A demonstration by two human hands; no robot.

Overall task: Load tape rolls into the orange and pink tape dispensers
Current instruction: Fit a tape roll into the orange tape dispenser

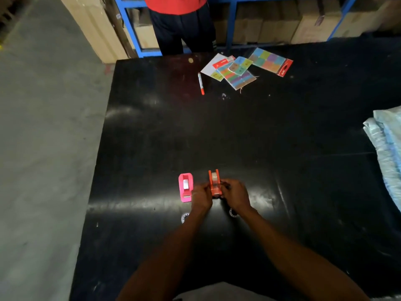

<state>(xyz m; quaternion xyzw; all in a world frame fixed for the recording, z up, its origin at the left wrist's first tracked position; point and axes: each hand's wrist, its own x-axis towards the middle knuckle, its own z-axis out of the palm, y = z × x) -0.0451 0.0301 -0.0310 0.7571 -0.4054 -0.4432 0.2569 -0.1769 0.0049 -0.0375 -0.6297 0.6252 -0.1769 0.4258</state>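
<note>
Both hands, left hand (200, 197) and right hand (235, 195), pinch the orange tape dispenser (214, 184), its tape roll (214, 176) apparently seated. Just left, the pink tape dispenser (185, 187) looks loaded too; little seems left.

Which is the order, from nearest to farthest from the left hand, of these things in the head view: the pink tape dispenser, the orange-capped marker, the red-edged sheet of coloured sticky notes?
Measured from the left hand:
1. Pink tape dispenser, just to the hand's left on the black table.
2. Orange-capped marker, far across the table.
3. Red-edged sheet of coloured sticky notes, at the far right edge.
</note>
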